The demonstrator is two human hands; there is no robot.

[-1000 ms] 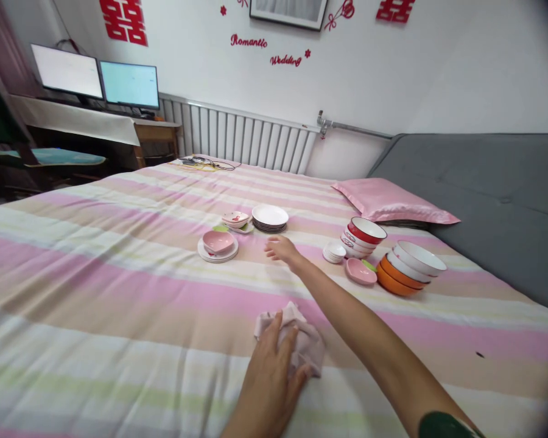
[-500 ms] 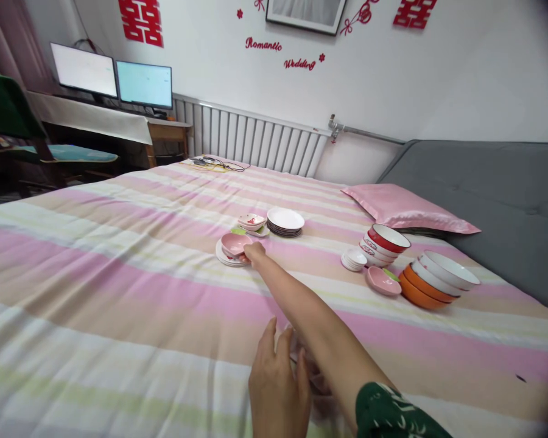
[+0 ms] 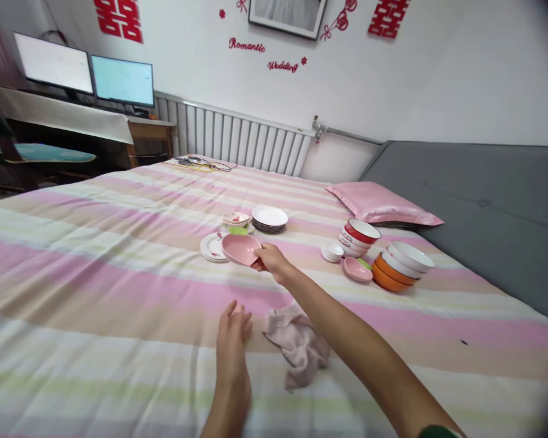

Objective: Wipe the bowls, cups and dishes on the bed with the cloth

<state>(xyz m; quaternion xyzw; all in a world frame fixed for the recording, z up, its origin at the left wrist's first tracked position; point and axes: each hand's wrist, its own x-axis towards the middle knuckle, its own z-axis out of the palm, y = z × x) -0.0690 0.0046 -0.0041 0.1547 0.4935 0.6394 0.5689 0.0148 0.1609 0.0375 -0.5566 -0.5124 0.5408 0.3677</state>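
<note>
My right hand [image 3: 273, 260] grips the near right edge of a pink bowl [image 3: 240, 249], tilted and lifted above the bed. Partly behind the bowl lies a small stack of white plates [image 3: 211, 248] with red decoration. My left hand [image 3: 234, 331] is held over the striped bedspread with its fingers apart and nothing in it. Between that hand and my right forearm lies a crumpled greyish-pink cloth [image 3: 296, 345]. Beyond the bowl are small patterned dishes [image 3: 236, 219] on a green piece, beside a stack of larger white plates [image 3: 269, 216].
To the right stand red-and-white bowls [image 3: 360, 236], small white dishes [image 3: 332, 252], another pink bowl [image 3: 357, 269] and stacked orange and white bowls [image 3: 399, 267]. A pink pillow [image 3: 383, 204] rests by the grey headboard [image 3: 484, 207]. Cables [image 3: 201, 163] lie at the bed's far edge.
My right hand has raised the pink bowl off the white plates and drawn it nearer. My left hand has moved left, uncovering the cloth. The view has turned slightly right.
</note>
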